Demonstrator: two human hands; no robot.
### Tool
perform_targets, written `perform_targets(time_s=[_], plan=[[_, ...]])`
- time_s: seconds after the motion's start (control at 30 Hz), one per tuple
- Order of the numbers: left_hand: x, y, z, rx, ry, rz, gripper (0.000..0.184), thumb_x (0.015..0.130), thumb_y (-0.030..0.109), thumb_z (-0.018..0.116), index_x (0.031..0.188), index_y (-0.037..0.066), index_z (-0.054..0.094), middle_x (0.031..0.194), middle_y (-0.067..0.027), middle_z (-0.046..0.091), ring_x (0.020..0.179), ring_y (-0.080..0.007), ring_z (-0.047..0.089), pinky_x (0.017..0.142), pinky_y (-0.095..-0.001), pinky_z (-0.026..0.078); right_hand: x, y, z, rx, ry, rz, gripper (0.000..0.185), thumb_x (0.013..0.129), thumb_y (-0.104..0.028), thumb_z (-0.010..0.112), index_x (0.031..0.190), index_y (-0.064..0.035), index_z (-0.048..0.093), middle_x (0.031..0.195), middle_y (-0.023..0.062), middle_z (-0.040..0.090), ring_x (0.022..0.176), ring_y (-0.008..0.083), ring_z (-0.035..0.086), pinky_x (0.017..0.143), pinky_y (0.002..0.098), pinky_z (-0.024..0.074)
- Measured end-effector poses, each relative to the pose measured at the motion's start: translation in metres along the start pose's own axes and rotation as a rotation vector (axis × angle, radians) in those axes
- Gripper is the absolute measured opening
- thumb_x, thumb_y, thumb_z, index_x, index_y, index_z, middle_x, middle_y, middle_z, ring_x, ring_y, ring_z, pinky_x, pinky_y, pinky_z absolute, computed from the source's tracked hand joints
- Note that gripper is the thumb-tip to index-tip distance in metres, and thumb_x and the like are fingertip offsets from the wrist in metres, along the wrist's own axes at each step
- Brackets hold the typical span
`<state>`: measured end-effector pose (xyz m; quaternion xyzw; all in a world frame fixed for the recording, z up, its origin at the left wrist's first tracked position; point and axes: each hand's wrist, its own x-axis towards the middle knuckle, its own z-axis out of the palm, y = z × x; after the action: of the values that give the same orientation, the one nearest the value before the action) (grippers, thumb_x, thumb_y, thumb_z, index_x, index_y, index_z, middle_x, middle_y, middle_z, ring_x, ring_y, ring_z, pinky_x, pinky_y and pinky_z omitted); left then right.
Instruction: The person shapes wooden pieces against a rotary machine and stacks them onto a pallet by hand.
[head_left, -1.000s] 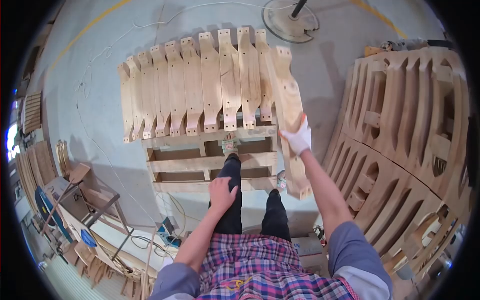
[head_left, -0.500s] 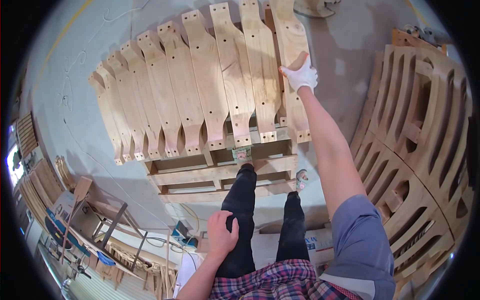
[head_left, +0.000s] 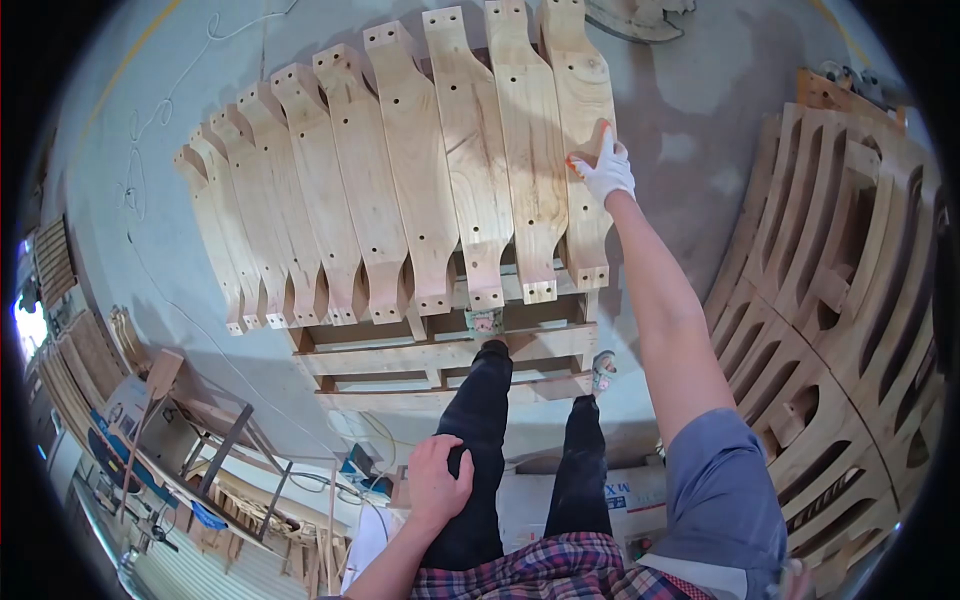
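My right hand (head_left: 606, 172), in a white glove with orange fingertips, grips the right edge of a pale wooden board (head_left: 578, 90). Its thumb lies on the top face; some fingers are hidden over the far edge. This board has narrowed ends with drilled holes and lies against a similar wooden board (head_left: 530, 150) at the right end of a row. Several more such boards (head_left: 420, 150) fan out to the left. Bare and holding nothing, my left hand (head_left: 440, 480) rests on my left thigh with its fingers laid over it.
The row lies on a wooden pallet (head_left: 450, 352), where my left foot (head_left: 484, 322) stands. Stacked slatted curved wooden panels (head_left: 840, 250) rise at the right. A metal-framed stand (head_left: 225, 450) and wood pieces are at the lower left. A thin cable (head_left: 165, 300) crosses the floor.
The rightmost board has shifted left with my right hand, closing the gap to its neighbour. My left hand stays on my thigh.
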<state>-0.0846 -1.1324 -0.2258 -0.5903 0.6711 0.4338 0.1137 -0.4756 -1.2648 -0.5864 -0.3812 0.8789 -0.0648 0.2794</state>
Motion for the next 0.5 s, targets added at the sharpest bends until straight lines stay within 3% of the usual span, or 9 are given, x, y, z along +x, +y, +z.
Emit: perform_targets(time_s=[0.1, 0.17, 0.27, 0.33, 0.43, 0.47, 0.5], plan=[[-0.005, 0.003, 0.005, 0.046, 0.008, 0.016, 0.019, 0.077, 0.011, 0.061, 0.095, 0.006, 0.059, 0.092, -0.0101, 0.061, 0.087, -0.0285, 0.056, 0.080, -0.0345, 0.044, -0.011, -0.036, -0.040, -0.211, -0.146, 0.139, 0.088, 0.080, -0.054, 0.059, 0.150, -0.0222, 0.014, 0.141, 0.0221, 0.030, 0.117, 0.0354, 0.044, 0.094, 0.0415, 0.0399], [-0.010, 0.001, 0.007, 0.076, 0.026, 0.023, 0.019, 0.077, 0.012, 0.062, 0.094, 0.006, 0.059, 0.092, -0.0100, 0.061, 0.087, -0.0283, 0.056, 0.080, -0.0346, 0.043, -0.024, -0.051, -0.049, -0.348, -0.095, 0.095, 0.084, 0.080, -0.054, 0.058, 0.148, -0.0220, 0.020, 0.146, 0.0206, 0.026, 0.119, 0.0368, 0.043, 0.097, 0.0435, 0.0372], [-0.022, 0.001, 0.019, 0.103, 0.046, 0.030, 0.018, 0.077, 0.014, 0.062, 0.093, 0.006, 0.059, 0.092, -0.0100, 0.061, 0.087, -0.0278, 0.056, 0.081, -0.0350, 0.043, -0.064, -0.044, -0.026, -0.221, 0.090, 0.107, 0.086, 0.077, -0.057, 0.058, 0.146, -0.0199, 0.025, 0.146, 0.0200, 0.028, 0.122, 0.0395, 0.040, 0.098, 0.0467, 0.0365], [-0.028, 0.003, 0.030, 0.118, 0.075, 0.058, 0.018, 0.077, 0.014, 0.062, 0.092, 0.006, 0.059, 0.092, -0.0103, 0.061, 0.087, -0.0282, 0.056, 0.081, -0.0354, 0.043, -0.115, -0.038, -0.018, -0.120, 0.181, 0.086, 0.083, 0.074, -0.051, 0.061, 0.141, -0.0115, 0.031, 0.141, 0.0216, 0.034, 0.122, 0.0394, 0.040, 0.099, 0.0470, 0.0355], [-0.040, 0.003, 0.040, 0.194, 0.143, 0.109, 0.017, 0.077, 0.014, 0.061, 0.091, 0.005, 0.059, 0.091, -0.0114, 0.060, 0.086, -0.0294, 0.056, 0.081, -0.0366, 0.043, -0.215, -0.026, -0.039, 0.010, 0.073, 0.023, 0.078, 0.076, -0.048, 0.058, 0.138, -0.0069, 0.034, 0.136, 0.0247, 0.037, 0.119, 0.0406, 0.041, 0.096, 0.0450, 0.0362], [-0.046, 0.002, 0.045, 0.193, 0.152, 0.123, 0.017, 0.077, 0.014, 0.061, 0.091, 0.005, 0.059, 0.091, -0.0114, 0.060, 0.086, -0.0294, 0.056, 0.081, -0.0366, 0.043, -0.248, -0.019, -0.049, -0.004, -0.067, 0.038, 0.078, 0.077, -0.046, 0.058, 0.138, -0.0052, 0.032, 0.137, 0.0243, 0.035, 0.119, 0.0408, 0.041, 0.097, 0.0440, 0.0348], [-0.051, 0.001, 0.050, 0.230, 0.180, 0.134, 0.017, 0.076, 0.014, 0.060, 0.091, 0.005, 0.059, 0.090, -0.0117, 0.060, 0.086, -0.0298, 0.056, 0.081, -0.0368, 0.043, -0.284, -0.002, -0.039, -0.056, 0.049, -0.048, 0.074, 0.078, -0.044, 0.058, 0.136, -0.0038, 0.035, 0.137, 0.0238, 0.035, 0.117, 0.0411, 0.042, 0.098, 0.0447, 0.0340]])
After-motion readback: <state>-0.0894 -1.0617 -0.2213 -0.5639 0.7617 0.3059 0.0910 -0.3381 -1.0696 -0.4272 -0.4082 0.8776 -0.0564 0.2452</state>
